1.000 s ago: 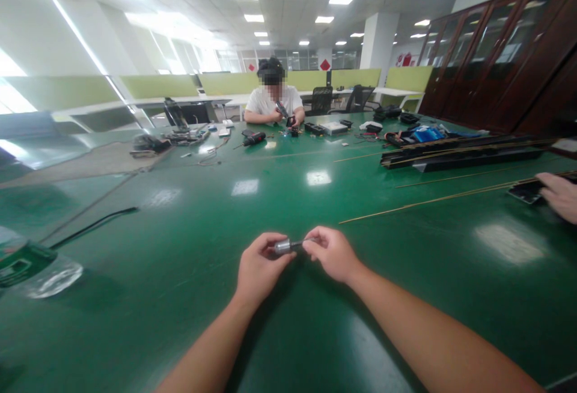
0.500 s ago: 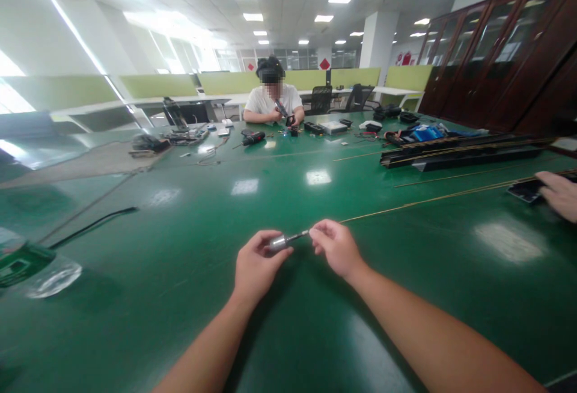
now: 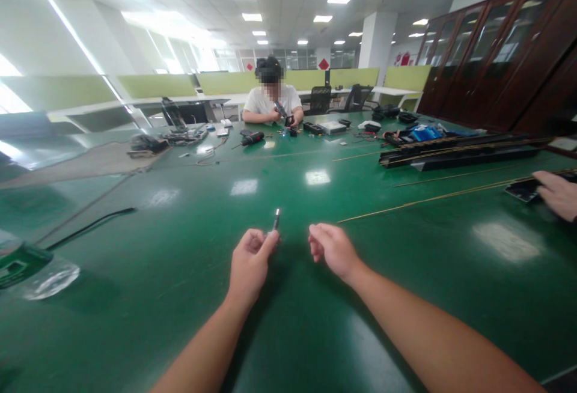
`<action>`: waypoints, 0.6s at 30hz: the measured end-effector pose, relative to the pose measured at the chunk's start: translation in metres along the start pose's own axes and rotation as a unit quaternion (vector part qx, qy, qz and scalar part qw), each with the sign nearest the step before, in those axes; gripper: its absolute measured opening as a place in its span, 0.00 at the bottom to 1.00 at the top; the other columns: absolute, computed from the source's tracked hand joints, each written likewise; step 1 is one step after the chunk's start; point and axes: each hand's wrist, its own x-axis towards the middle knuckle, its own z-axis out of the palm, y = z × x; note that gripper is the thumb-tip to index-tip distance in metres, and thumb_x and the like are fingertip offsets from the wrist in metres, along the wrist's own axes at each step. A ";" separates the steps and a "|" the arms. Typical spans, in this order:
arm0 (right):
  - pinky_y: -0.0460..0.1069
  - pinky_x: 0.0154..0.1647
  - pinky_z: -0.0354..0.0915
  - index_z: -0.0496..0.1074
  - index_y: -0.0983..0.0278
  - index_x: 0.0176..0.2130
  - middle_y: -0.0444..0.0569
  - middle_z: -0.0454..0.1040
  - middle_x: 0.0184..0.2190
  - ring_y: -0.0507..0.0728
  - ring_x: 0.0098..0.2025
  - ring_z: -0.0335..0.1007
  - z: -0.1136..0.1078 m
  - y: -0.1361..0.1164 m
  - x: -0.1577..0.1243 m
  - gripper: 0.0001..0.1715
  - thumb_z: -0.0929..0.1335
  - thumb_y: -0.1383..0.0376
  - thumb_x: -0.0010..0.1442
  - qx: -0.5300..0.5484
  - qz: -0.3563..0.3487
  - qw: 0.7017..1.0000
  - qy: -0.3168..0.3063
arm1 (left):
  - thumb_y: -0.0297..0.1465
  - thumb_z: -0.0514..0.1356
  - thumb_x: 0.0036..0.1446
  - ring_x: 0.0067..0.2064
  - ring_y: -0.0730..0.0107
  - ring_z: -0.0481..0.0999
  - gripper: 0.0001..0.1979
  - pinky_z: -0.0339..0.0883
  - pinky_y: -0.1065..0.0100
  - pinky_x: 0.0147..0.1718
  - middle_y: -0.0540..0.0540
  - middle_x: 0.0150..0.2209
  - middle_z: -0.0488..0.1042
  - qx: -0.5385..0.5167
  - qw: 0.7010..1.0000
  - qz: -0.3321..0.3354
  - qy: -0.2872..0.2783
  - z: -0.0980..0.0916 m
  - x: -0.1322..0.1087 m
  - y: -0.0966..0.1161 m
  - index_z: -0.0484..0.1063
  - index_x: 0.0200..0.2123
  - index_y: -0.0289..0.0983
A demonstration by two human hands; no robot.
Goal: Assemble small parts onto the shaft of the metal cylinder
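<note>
My left hand (image 3: 251,261) is closed around a small silver cylinder with a thin dark shaft (image 3: 276,217). The shaft points up and away from me and ends in a bright tip; the cylinder itself is mostly hidden by my fingers. A little to the right, my right hand (image 3: 331,247) has its thumb and fingers pinched together, apart from the shaft. Whatever may be between those fingertips is too small to make out. Just beyond the right hand lies the near end of a thin brass-coloured rod (image 3: 383,209) on the green table (image 3: 189,333).
A clear plastic bottle (image 3: 51,279) and a black cable (image 3: 90,228) lie on the left. Across the table sits a person (image 3: 273,101) holding a dark tool. Black channels (image 3: 460,152) with rods stand at the right, and another person's hand (image 3: 559,194) is at the right edge.
The shaft in my left hand has swung from pointing right to pointing up and away. My right hand, formerly at its tip, is now apart from it.
</note>
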 end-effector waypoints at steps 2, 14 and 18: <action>0.45 0.19 0.58 0.68 0.65 0.27 0.41 0.67 0.17 0.49 0.17 0.62 0.000 0.001 0.000 0.22 0.66 0.50 0.62 -0.001 -0.001 1.000 -0.001 | 0.41 0.69 0.52 0.32 0.70 0.74 0.20 0.64 0.73 0.32 0.48 0.26 0.75 0.014 1.000 -0.003 -0.006 -0.002 0.000 -0.002 0.63 0.25 0.36; 0.45 0.19 0.58 0.68 0.64 0.27 0.41 0.67 0.17 0.49 0.16 0.62 0.000 0.006 0.003 0.22 0.66 0.49 0.61 -0.017 0.020 0.999 -0.019 | 0.39 0.76 0.37 0.50 0.57 0.78 0.35 0.66 0.61 0.56 0.39 0.46 0.80 -0.041 0.992 -0.110 0.036 -0.016 -0.002 0.020 0.75 0.49 0.34; 0.44 0.19 0.58 0.67 0.64 0.27 0.40 0.67 0.17 0.49 0.16 0.62 0.001 0.007 0.004 0.23 0.66 0.49 0.61 -0.026 0.022 0.999 -0.025 | 0.46 0.74 0.38 0.48 0.52 0.79 0.31 0.72 0.59 0.52 0.41 0.42 0.81 0.147 0.984 -0.079 0.058 -0.067 -0.026 0.055 0.79 0.45 0.38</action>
